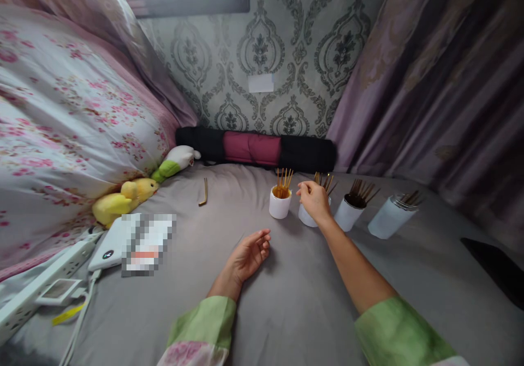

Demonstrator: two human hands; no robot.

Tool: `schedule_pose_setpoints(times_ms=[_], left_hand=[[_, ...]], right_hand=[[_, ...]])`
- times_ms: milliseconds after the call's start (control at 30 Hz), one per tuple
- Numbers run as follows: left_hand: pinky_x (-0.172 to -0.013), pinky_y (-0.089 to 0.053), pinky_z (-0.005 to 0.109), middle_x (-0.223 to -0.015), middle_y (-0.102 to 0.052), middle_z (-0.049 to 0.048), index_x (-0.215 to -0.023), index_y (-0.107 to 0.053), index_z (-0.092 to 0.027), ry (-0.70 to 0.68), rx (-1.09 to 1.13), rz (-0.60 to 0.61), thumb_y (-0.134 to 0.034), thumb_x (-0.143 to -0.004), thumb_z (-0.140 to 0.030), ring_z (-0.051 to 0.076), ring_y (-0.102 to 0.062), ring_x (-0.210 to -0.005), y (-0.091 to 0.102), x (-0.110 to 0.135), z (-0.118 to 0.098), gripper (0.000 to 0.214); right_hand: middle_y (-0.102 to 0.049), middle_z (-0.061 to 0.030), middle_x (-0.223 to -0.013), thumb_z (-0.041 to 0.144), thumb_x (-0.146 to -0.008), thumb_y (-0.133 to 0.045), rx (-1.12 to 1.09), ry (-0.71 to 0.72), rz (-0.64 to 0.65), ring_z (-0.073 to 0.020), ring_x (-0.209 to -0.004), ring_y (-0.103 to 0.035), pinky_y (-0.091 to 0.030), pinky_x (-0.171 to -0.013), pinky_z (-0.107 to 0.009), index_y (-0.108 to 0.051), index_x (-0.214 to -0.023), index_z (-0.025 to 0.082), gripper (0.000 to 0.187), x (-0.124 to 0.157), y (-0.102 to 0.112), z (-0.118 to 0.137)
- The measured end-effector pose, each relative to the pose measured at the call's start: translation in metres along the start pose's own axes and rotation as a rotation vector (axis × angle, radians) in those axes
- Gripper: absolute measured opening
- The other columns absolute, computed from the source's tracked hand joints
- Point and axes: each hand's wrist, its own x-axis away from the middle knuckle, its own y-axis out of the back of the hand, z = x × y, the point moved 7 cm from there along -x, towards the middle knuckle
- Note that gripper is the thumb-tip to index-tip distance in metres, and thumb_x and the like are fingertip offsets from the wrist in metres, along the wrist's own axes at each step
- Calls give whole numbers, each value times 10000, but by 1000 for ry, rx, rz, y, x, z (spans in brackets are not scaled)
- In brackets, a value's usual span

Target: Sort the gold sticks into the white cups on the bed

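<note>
Four white cups of thin sticks stand in a row on the grey sheet. My right hand (314, 200) reaches over the second cup (306, 217), its fingers pinched together near the sticks; what they hold I cannot make out. The first cup (280, 203), with orange sticks, stands just left of it. The third cup (347, 212) and the fourth cup (388, 217) hold dark sticks and lean to the right. My left hand (249, 257) rests palm up on the sheet, fingers loosely curled and apart, holding nothing. A single stick (203, 192) lies apart to the left.
A yellow plush toy (123, 196) and a green-white plush (174, 163) lie by the floral quilt (61, 125). A power bank (110, 243), a power strip (36, 289) and cables sit at the left. A black-and-maroon roll (254, 147) lines the wall. A dark object (495, 267) lies far right.
</note>
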Motion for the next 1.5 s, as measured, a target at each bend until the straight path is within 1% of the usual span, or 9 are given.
schedule_pose_setpoints(times_ms=[233,500,733,867,1067,1400,1500], left_hand=[[-492,-402,163,-741,-583,37,-918,-587,-77,-7,-15,-6,-565,-760,-153,63,-522,-593,0,0,0,177],[-488,-400,167,-736,-581,40,-910,-591,-79,-6,-19,-20,-558,-766,-148,63,-519,-586,-1,1,0,164],[-491,-409,164,-743,-588,44,-913,-591,-80,-3,-16,-16,-561,-767,-153,63,-523,-590,2,0,0,166],[-502,-419,164,-759,-595,47,-921,-590,-80,-5,-15,-5,-567,-764,-157,63,-529,-596,3,-1,0,176],[-493,-418,158,-749,-596,49,-899,-594,-87,6,-13,-21,-561,-768,-153,59,-530,-582,3,0,1,150],[-498,-421,160,-756,-599,56,-903,-598,-87,-6,-23,6,-558,-771,-151,62,-536,-588,2,-1,0,152],[-500,-419,161,-756,-596,51,-900,-595,-88,0,-21,0,-558,-770,-150,62,-535,-591,2,-1,1,149]], right_hand=[[-650,-38,-660,313,-793,-378,-77,-22,-8,-129,-555,-573,-419,-589,-239,-608,-821,145,286,18,-4,-13],[-626,-15,-625,360,-789,-389,-193,-135,32,-98,-434,-510,-398,-471,-217,-589,-820,152,290,41,-17,-26],[-617,-16,-617,388,-778,-394,-272,-204,53,-84,-401,-482,-377,-412,-200,-590,-835,144,318,55,-31,-37],[-618,-18,-622,395,-771,-398,-299,-245,79,-87,-407,-492,-377,-405,-199,-592,-834,143,324,63,-40,-42],[-602,-18,-608,374,-763,-405,-334,-310,102,-88,-407,-490,-379,-399,-194,-593,-822,136,310,76,-52,-44],[-601,-8,-607,356,-759,-405,-368,-342,111,-86,-408,-494,-379,-406,-193,-594,-805,146,286,92,-65,-45],[-588,-5,-590,386,-775,-388,-386,-350,118,-87,-402,-491,-378,-403,-194,-585,-786,146,312,97,-71,-46]])
